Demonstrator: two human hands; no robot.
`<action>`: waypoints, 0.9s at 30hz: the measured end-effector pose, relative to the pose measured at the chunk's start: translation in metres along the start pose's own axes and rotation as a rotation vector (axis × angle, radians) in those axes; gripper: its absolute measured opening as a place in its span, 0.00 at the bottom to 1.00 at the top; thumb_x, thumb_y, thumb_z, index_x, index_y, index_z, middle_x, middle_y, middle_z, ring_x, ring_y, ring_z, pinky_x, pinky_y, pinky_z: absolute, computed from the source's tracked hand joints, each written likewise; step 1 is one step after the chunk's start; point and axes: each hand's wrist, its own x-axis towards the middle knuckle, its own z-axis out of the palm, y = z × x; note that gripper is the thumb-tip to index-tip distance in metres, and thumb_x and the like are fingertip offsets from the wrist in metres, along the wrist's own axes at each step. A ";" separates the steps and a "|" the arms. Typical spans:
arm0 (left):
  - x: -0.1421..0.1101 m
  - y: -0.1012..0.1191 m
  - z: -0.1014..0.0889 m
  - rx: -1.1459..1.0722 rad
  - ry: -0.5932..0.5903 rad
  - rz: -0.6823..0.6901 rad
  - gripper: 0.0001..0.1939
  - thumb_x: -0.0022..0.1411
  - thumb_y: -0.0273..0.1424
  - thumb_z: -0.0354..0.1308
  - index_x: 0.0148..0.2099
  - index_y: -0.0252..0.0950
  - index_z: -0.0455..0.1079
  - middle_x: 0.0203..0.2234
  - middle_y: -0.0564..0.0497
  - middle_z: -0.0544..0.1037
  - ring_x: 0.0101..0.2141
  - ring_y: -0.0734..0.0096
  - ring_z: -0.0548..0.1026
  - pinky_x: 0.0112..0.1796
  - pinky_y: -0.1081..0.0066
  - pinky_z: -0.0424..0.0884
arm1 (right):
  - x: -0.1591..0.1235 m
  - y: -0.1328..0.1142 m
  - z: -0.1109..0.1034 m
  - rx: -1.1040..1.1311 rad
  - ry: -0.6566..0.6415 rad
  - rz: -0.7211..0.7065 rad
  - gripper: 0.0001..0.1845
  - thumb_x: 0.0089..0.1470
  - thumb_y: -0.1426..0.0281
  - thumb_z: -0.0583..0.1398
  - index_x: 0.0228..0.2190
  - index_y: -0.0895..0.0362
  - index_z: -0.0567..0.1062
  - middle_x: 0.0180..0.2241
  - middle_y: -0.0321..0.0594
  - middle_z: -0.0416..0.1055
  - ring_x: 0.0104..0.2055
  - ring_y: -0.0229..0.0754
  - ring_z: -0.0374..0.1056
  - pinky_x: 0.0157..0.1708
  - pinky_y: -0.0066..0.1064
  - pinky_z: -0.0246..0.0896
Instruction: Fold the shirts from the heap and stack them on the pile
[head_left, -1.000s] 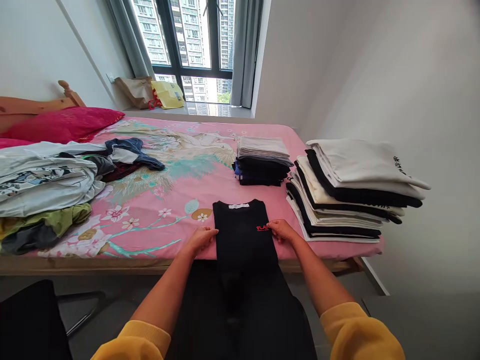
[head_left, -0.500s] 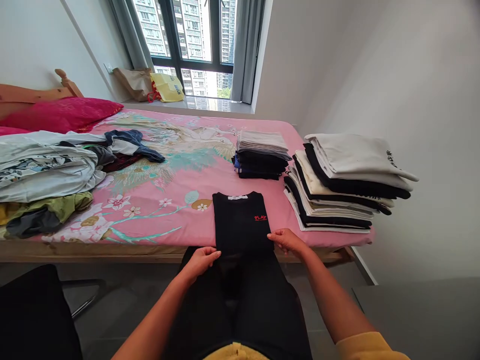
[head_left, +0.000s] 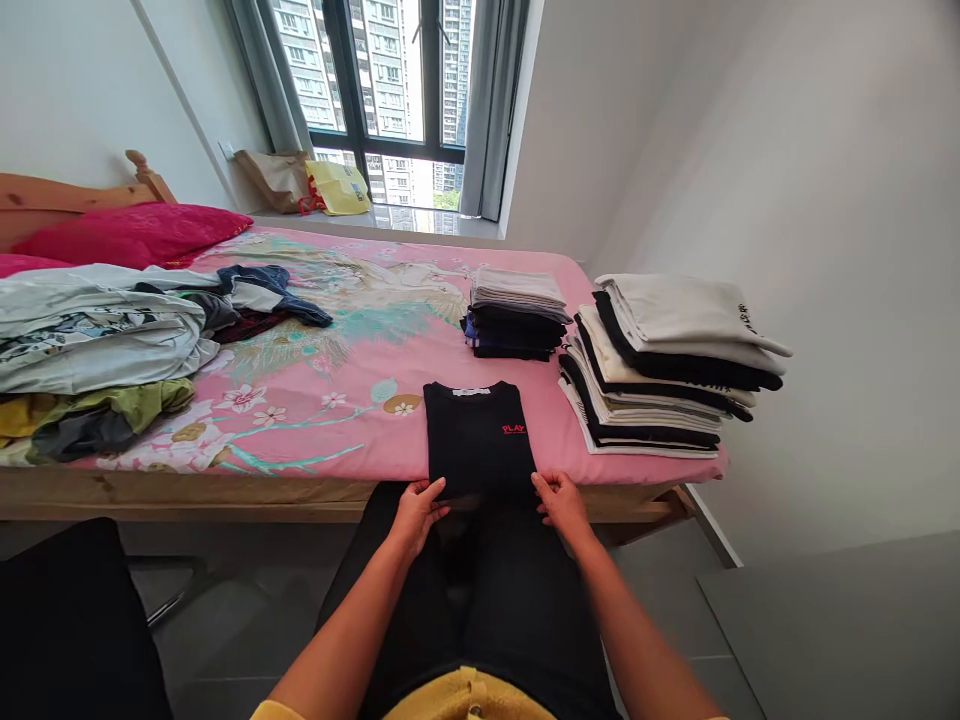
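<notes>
A black T-shirt (head_left: 476, 440), folded into a neat rectangle with red "PLAY" lettering on its chest, lies at the front edge of the bed. Its neckline faces away from me. My left hand (head_left: 420, 512) pinches the near left corner between thumb and fingers. At the near right corner, my right hand (head_left: 561, 505) grips the cloth in the same way. The shirt's near edge reaches just past the mattress, above my black trousers.
Right of the shirt stands a tall stack of folded clothes (head_left: 652, 400); a smaller folded stack (head_left: 517, 315) sits behind. Loose clothes (head_left: 112, 330) are heaped on the left of the pink bedsheet (head_left: 360, 350). A black chair (head_left: 79, 620) is at lower left.
Both hands have shifted slightly at the shirt's near corners, and my forearms have drawn closer together. The shirt stays folded in the same place. My view has tilted slightly.
</notes>
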 end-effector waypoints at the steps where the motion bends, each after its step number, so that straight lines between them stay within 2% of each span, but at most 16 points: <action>1: 0.001 0.000 0.001 -0.011 -0.017 -0.026 0.19 0.47 0.35 0.67 0.37 0.36 0.62 0.31 0.49 0.74 0.26 0.73 0.74 0.31 0.69 0.73 | -0.004 0.001 0.003 0.048 0.007 0.016 0.21 0.45 0.53 0.61 0.34 0.54 0.65 0.30 0.38 0.70 0.23 0.37 0.68 0.12 0.23 0.60; 4: 0.003 0.003 0.005 -0.022 -0.057 -0.087 0.20 0.46 0.34 0.68 0.38 0.35 0.63 0.32 0.47 0.76 0.27 0.70 0.75 0.30 0.69 0.72 | -0.012 -0.003 0.013 0.207 -0.041 0.059 0.20 0.46 0.55 0.62 0.35 0.53 0.66 0.36 0.41 0.70 0.31 0.39 0.70 0.17 0.24 0.65; 9: -0.002 0.009 0.010 -0.033 -0.091 -0.087 0.18 0.45 0.29 0.68 0.36 0.37 0.63 0.27 0.53 0.75 0.21 0.78 0.72 0.28 0.73 0.71 | -0.012 -0.021 0.022 0.386 -0.107 0.109 0.13 0.46 0.60 0.61 0.30 0.54 0.65 0.27 0.35 0.64 0.23 0.32 0.62 0.19 0.23 0.65; 13: -0.023 0.011 -0.007 -0.002 -0.210 -0.110 0.20 0.42 0.27 0.68 0.39 0.37 0.66 0.26 0.53 0.75 0.19 0.77 0.71 0.24 0.73 0.70 | -0.022 -0.018 0.015 0.420 -0.171 0.106 0.09 0.43 0.66 0.60 0.26 0.54 0.64 0.25 0.33 0.62 0.22 0.32 0.60 0.19 0.24 0.65; 17: -0.042 0.008 -0.025 -0.002 -0.385 -0.194 0.22 0.42 0.27 0.68 0.42 0.37 0.67 0.32 0.49 0.78 0.28 0.66 0.77 0.28 0.68 0.73 | -0.043 -0.006 0.005 0.506 -0.347 0.154 0.09 0.39 0.69 0.59 0.26 0.54 0.64 0.24 0.32 0.64 0.23 0.34 0.62 0.23 0.30 0.68; 20: -0.045 0.011 -0.023 -0.097 -0.366 -0.245 0.20 0.48 0.31 0.66 0.44 0.35 0.69 0.38 0.46 0.79 0.36 0.61 0.78 0.36 0.65 0.75 | -0.049 -0.009 0.001 0.611 -0.486 0.173 0.12 0.40 0.68 0.61 0.32 0.53 0.67 0.28 0.34 0.68 0.26 0.36 0.64 0.26 0.33 0.68; 22: -0.043 0.016 -0.016 -0.153 -0.374 -0.266 0.19 0.51 0.34 0.63 0.44 0.31 0.69 0.37 0.43 0.79 0.38 0.60 0.78 0.39 0.66 0.74 | -0.047 -0.017 0.001 0.627 -0.526 0.171 0.16 0.42 0.65 0.61 0.36 0.54 0.69 0.34 0.37 0.71 0.31 0.39 0.67 0.29 0.34 0.68; 24: -0.040 0.021 -0.008 -0.143 -0.379 -0.259 0.17 0.52 0.32 0.63 0.43 0.29 0.69 0.34 0.42 0.80 0.35 0.60 0.78 0.38 0.67 0.74 | -0.041 -0.025 0.004 0.612 -0.518 0.200 0.19 0.43 0.63 0.62 0.38 0.56 0.70 0.36 0.40 0.72 0.35 0.40 0.68 0.30 0.33 0.67; 27: -0.044 0.031 -0.002 -0.078 -0.318 -0.219 0.14 0.50 0.26 0.63 0.40 0.29 0.68 0.29 0.44 0.80 0.28 0.63 0.78 0.32 0.68 0.75 | -0.035 -0.033 0.007 0.599 -0.464 0.280 0.16 0.39 0.68 0.62 0.34 0.58 0.71 0.30 0.37 0.71 0.31 0.39 0.67 0.29 0.32 0.66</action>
